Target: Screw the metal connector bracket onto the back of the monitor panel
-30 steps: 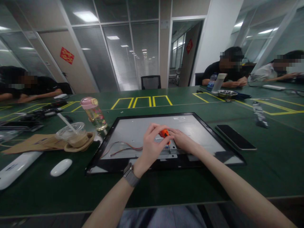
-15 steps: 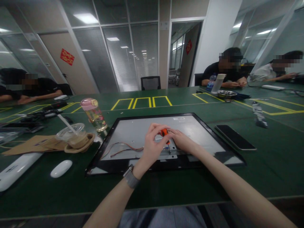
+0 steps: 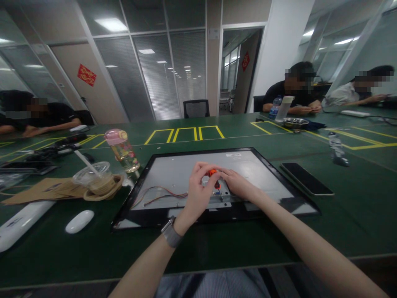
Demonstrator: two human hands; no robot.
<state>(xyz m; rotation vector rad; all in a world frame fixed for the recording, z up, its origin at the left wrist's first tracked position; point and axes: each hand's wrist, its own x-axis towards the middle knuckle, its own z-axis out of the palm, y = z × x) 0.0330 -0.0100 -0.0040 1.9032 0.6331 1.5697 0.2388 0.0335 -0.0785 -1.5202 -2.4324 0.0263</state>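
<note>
My left hand [image 3: 201, 184], with a watch on the wrist, is closed round an orange and black screwdriver [image 3: 212, 172]. The screwdriver leans to the left, and its shaft runs down to a metal bracket strip near the lower edge of a flat display panel [image 3: 176, 165]. My right hand [image 3: 234, 182] rests on the panel just right of the handle. Its fingers stretch towards the screwdriver; the thumb is hidden. Beside the shaft sits a small blue connector [image 3: 218, 193]. Thin wires [image 3: 164, 190] lie on the panel left of my left hand.
Left of the panel stand a pink-lidded bottle [image 3: 119, 149], a plastic cup with straw [image 3: 96, 178] and a white mouse [image 3: 80, 222]. A phone [image 3: 307, 179] lies to the right. Further off are a metal bowl [image 3: 295, 123] and several people seated at the green table.
The screwdriver handle has tipped a little further left and turned in my left hand. Both hands stay nearly where they were; the panel has not moved.
</note>
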